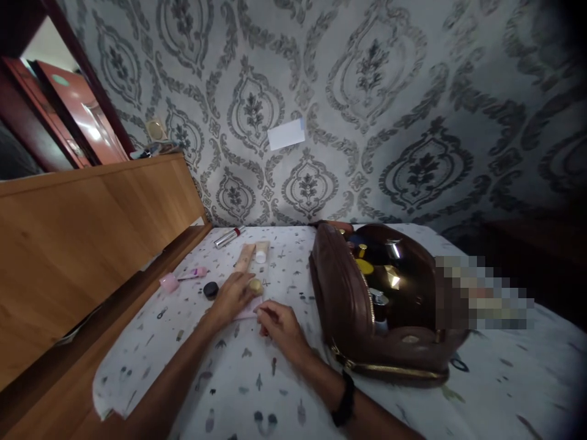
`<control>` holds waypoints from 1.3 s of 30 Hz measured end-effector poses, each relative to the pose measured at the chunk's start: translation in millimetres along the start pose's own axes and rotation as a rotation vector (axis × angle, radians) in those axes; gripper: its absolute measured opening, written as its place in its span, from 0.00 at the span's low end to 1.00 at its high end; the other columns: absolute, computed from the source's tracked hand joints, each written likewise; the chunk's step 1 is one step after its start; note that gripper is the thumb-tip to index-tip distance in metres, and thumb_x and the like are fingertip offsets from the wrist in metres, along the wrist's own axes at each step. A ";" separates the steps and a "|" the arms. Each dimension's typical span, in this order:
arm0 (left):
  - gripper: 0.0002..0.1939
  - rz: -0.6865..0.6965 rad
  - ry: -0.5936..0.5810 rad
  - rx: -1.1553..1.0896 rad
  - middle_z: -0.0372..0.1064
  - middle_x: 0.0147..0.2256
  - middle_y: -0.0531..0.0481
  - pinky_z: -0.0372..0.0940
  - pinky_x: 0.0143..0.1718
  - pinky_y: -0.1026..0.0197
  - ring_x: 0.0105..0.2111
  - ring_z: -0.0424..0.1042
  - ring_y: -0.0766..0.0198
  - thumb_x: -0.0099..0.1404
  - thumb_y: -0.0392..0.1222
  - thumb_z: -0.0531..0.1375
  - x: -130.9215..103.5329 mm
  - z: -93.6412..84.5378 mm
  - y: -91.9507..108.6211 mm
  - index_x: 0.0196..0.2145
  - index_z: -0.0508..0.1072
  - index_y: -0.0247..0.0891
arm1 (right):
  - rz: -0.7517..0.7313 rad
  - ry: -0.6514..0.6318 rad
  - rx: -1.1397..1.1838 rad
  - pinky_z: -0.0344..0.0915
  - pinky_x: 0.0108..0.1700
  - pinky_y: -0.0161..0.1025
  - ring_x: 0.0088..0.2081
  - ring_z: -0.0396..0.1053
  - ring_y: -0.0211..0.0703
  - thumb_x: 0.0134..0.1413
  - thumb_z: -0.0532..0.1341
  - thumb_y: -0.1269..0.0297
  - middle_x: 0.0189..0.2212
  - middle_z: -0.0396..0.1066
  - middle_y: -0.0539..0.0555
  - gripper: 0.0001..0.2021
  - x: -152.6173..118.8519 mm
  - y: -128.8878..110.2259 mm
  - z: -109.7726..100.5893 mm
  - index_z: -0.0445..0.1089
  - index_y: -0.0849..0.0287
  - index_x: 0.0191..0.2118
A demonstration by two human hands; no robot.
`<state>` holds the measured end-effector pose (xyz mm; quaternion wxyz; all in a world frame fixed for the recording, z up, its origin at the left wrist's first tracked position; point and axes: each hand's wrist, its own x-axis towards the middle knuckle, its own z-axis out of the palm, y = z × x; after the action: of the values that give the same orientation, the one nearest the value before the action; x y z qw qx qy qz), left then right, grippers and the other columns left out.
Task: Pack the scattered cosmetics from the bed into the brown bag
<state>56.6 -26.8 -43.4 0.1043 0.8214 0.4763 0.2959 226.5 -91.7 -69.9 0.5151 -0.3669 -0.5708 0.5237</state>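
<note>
The pale pink flat thing (247, 310) lies on the white printed cloth (259, 382) between my two hands; its long axis seems to run from beneath my left hand (230, 297) across to the fingertips of my right hand (283, 330), so its visible right end is nearer my right hand, though my fingers hide too much of it for me to be sure of its outline.

My left hand is palm down with its fingers bent and close together, partly over the pink thing; the gold-coloured round thing (255, 286) sits right at those fingertips, just beyond the pink one, and I cannot tell whether I grip either; my right hand is curled, thumb and forefinger drawn in at the pink thing's right end, but whether they are clamped on it I cannot tell.

The round black pot (211, 290) lies just to the left of my left hand; the peach tube (244, 257) and the white-capped tube (262, 252) lie side by side beyond it, with the silver tube (227, 238) farther off; a pink-ended thing (169, 282) lies out to its left, past the pot; the open brown bag (339, 293) stands to the right of my right hand, well apart from it.
</note>
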 end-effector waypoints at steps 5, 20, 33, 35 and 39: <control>0.18 0.003 -0.077 0.043 0.72 0.52 0.43 0.64 0.54 0.52 0.52 0.71 0.51 0.68 0.44 0.57 -3.2 5.5 2.5 0.54 0.71 0.42 | 0.013 0.146 -0.028 0.57 0.21 0.33 0.22 0.63 0.37 0.56 0.58 0.55 0.24 0.66 0.49 0.12 1.0 10.5 -2.8 0.70 0.59 0.37; 0.17 -0.064 -0.123 -0.541 0.71 0.45 0.47 0.67 0.41 0.60 0.41 0.72 0.59 0.62 0.45 0.63 -18.6 -4.0 29.2 0.48 0.70 0.39 | 0.062 0.099 0.176 0.60 0.22 0.34 0.24 0.68 0.39 0.60 0.55 0.40 0.28 0.71 0.51 0.26 4.5 1.9 -2.6 0.67 0.59 0.50; 0.16 -0.039 -0.183 -0.520 0.72 0.36 0.49 0.65 0.37 0.62 0.34 0.71 0.61 0.70 0.54 0.55 -22.2 -3.6 31.9 0.43 0.67 0.37 | 0.055 0.139 0.239 0.61 0.21 0.30 0.28 0.68 0.37 0.53 0.63 0.44 0.31 0.68 0.50 0.23 2.2 -2.2 -2.4 0.64 0.57 0.45; 0.16 -0.057 -0.182 -0.536 0.72 0.36 0.49 0.64 0.36 0.62 0.34 0.71 0.62 0.69 0.54 0.56 -21.9 -2.8 30.6 0.42 0.67 0.37 | 0.053 0.135 0.235 0.61 0.22 0.31 0.28 0.67 0.37 0.54 0.63 0.43 0.31 0.68 0.49 0.23 1.7 -3.1 -2.1 0.64 0.57 0.44; 0.16 -0.037 -0.165 -0.497 0.72 0.38 0.49 0.64 0.37 0.63 0.35 0.70 0.62 0.68 0.52 0.58 -20.5 -4.3 31.7 0.46 0.68 0.37 | 0.053 0.133 0.211 0.59 0.22 0.32 0.24 0.65 0.36 0.55 0.60 0.39 0.26 0.67 0.48 0.24 2.3 -2.8 -1.9 0.65 0.58 0.41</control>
<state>69.4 -61.3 -33.5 0.3469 0.7831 0.3937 0.3337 228.2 -89.6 -66.8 0.5736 -0.3594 -0.4672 0.5688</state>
